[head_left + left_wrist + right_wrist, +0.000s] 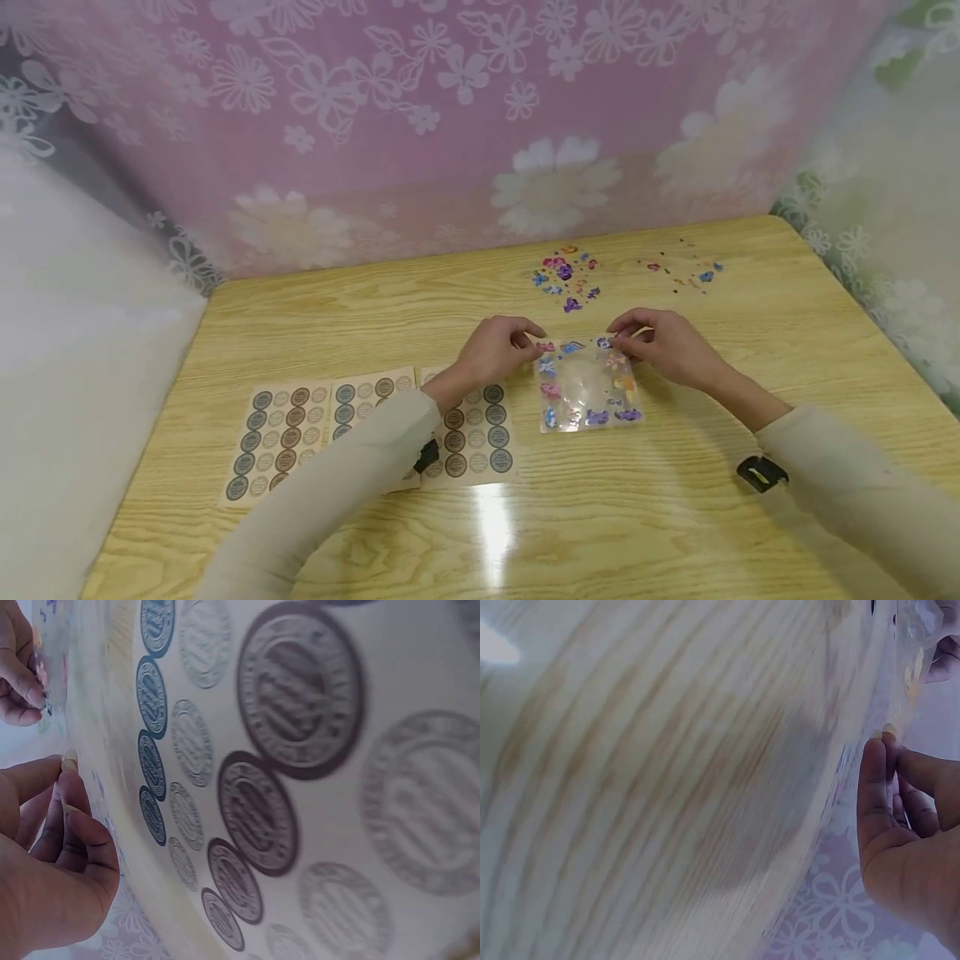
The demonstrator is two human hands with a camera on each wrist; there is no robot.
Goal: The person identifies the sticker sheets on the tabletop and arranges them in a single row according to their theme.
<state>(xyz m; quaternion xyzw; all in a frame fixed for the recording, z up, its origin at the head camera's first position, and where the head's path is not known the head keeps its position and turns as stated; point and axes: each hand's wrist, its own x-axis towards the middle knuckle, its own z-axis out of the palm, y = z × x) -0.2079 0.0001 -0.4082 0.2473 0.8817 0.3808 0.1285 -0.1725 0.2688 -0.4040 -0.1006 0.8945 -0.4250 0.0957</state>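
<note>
A clear square plastic sheet point(585, 385) with colourful flower and butterfly stickers around its border is in the middle of the head view. My left hand point(501, 346) pinches its far left corner between thumb and fingertips. At the far right corner, the thumb and fingers of my right hand point(666, 346) pinch the sheet. The left wrist view shows my left hand point(64, 855) with thumb and fingertips together; the sheet there is mostly blurred. In the right wrist view my right hand point(911, 832) has its fingertips together at the sheet's edge.
Paper sheets of round stickers point(468, 437) lie left of the plastic sheet, partly under my left forearm. Beyond my hands, a cluster of small colourful stickers point(564, 272) and a sparser group point(707, 276) lie on the wood-grain table point(360, 321). Flowered cloth point(420, 167) hangs behind.
</note>
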